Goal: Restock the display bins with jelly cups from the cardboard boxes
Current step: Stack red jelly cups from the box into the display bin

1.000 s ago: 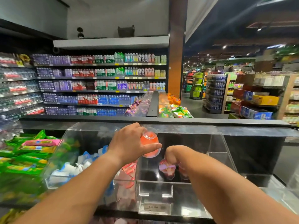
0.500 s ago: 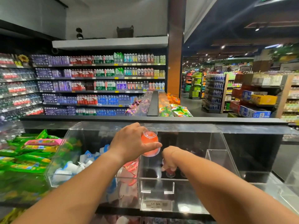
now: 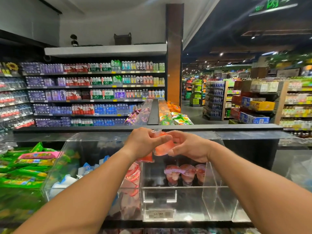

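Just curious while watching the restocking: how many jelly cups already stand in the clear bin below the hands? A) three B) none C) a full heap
A: three jelly cups stand in a row at the back of the clear bin, while both hands hold an orange cup above it.

Supermarket interior under a dark ceiling (image 3: 236,27) dotted with small spotlights. Left, a long wall of drink shelves (image 3: 94,93) packed with bottled water and soft drinks beneath a white ledge (image 3: 104,49). Centre, a brown pillar (image 3: 174,53). Right, grey floor (image 3: 195,114) running between stocked aisle shelving (image 3: 214,98).
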The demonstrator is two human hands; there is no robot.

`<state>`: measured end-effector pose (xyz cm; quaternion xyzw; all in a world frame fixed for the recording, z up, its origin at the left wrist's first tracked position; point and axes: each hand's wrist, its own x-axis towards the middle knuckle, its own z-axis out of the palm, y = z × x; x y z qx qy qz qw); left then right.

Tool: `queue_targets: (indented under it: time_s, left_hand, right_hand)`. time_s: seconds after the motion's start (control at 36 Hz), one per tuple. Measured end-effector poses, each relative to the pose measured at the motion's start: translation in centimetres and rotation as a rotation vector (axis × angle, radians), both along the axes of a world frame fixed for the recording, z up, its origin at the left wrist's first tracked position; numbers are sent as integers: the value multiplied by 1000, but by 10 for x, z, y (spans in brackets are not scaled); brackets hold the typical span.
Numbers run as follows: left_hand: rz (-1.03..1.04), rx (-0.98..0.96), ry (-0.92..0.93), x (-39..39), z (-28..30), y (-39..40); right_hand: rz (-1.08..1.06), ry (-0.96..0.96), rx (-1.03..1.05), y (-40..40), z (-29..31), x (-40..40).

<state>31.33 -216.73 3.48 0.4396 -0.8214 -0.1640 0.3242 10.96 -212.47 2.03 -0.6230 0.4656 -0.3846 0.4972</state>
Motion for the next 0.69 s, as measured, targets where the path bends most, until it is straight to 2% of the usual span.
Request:
queue_targets:
  time_s: [0.06, 0.14, 0.25, 0.36, 0.44, 0.58, 0.69]
  left_hand:
    - [13, -14, -24, 4, 1, 2]
    - [91, -76, 21, 19, 1, -2]
    - [153, -147, 56, 38, 2, -4]
    - [153, -226, 32, 48, -1, 4]
    - [139, -299, 5, 55, -6, 10]
    - [138, -351, 35, 63, -11, 17]
    - [126, -336, 89, 67, -12, 16]
  right_hand:
    - [-25, 8, 44, 3, 2, -4]
    - [-40, 167, 144, 1, 4, -7]
    - [-66, 716, 127, -7, -2, 17]
    - [-65, 892, 91, -29, -31, 54]
    - [-24, 1216, -85, -60, -53, 70]
    - [142, 1493, -158, -97, -75, 77]
    - [160, 1519, -181, -102, -88, 73]
